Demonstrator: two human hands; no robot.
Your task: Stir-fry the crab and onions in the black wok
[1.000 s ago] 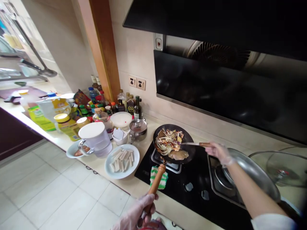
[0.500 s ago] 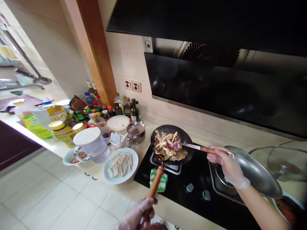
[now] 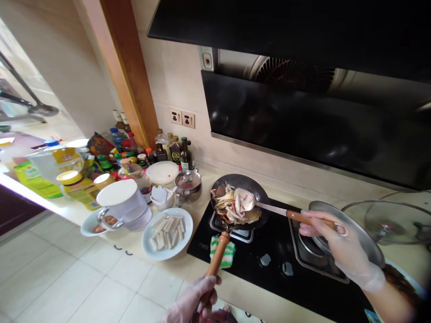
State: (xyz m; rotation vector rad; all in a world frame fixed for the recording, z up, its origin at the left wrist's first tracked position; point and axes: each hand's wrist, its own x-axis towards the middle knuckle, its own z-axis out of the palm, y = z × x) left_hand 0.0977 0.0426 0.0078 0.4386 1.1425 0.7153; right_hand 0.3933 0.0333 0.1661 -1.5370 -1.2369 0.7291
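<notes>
A dark wok (image 3: 262, 190) sits on the left burner, with strips of meat and vegetables (image 3: 225, 202) in it. My gloved left hand (image 3: 198, 298) is wrapped round the wok's wooden handle (image 3: 218, 255) near its lower end. In my gloved right hand (image 3: 343, 242) is a spatula (image 3: 272, 207) with a wooden grip. Its pale blade is over the food inside the wok, with some pieces on it.
A plate of pale sticks (image 3: 191, 224), a water pitcher (image 3: 126, 206) and a lidded glass pot (image 3: 188, 184) stand left of the black stove (image 3: 242, 278). Bottles crowd behind them. A second pan (image 3: 363, 237) and a glass lid (image 3: 397, 220) lie right.
The spatula blade, hidden among the food before, now shows on top of it with pieces on it. My right hand has moved slightly right and down. My left hand keeps its hold.
</notes>
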